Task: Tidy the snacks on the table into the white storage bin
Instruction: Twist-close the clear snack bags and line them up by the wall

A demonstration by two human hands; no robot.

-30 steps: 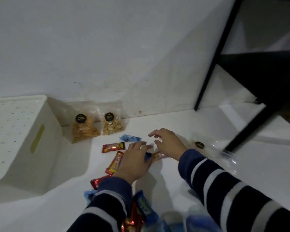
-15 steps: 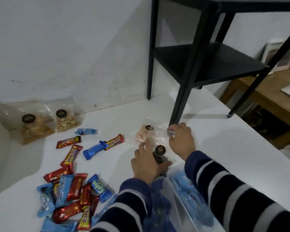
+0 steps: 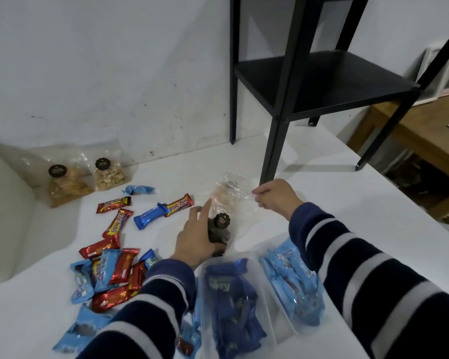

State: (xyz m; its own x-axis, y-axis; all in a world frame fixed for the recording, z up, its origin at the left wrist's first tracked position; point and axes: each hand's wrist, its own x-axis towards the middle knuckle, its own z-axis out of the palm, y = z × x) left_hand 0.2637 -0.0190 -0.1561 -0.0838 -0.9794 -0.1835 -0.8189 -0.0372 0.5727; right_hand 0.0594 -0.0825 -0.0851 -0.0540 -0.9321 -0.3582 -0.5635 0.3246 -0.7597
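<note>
My left hand grips a dark snack bag with a black round label on the white table, forefinger raised. My right hand pinches the edge of a clear bag of pale orange snacks just beyond it. Red and blue wrapped bars lie scattered at the left, with a blue bar and a red bar further back. Two clear bags of blue packets lie near me. The white storage bin shows only at the left edge.
Two clear bags of crackers and nuts lean against the back wall. A black metal shelf unit stands on the table at the back right, one leg close to my right hand. A wooden bench lies beyond the table's right edge.
The view swung right from the bin and bars to the bags. My left hand took hold of the dark bag and my right hand gripped the clear bag's edge.
</note>
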